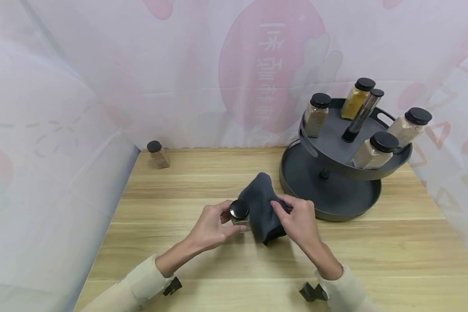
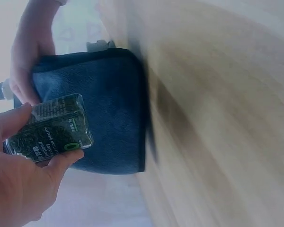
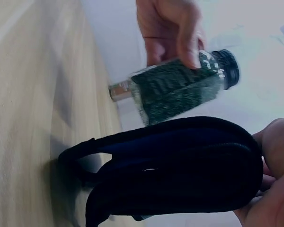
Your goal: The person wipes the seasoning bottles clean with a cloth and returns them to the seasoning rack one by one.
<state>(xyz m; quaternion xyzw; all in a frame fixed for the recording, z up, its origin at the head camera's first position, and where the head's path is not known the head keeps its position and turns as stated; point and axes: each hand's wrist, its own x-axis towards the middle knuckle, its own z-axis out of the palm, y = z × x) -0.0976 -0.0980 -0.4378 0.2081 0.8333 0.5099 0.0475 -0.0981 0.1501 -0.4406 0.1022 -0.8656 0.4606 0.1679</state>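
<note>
My left hand (image 1: 214, 227) grips a square spice jar (image 1: 240, 212) with a black lid, filled with dried green flakes. In the left wrist view, the jar (image 2: 49, 127) has a label reading "Chopped Parsley". My right hand (image 1: 298, 216) pinches a dark blue-grey cloth (image 1: 261, 203) between thumb and fingers, just right of the jar. The cloth hangs folded, as the right wrist view of the cloth (image 3: 180, 170) shows. Both are held above the wooden table, the jar close beside the cloth; whether they touch I cannot tell.
A two-tier black round rack (image 1: 331, 208) stands at the right, with several spice jars on its upper tier, among them a yellow one (image 1: 355, 102). At the table's back left corner stands another jar (image 1: 159, 156) with brown contents. Printed fabric (image 1: 187, 108) hangs behind the table (image 1: 203, 277).
</note>
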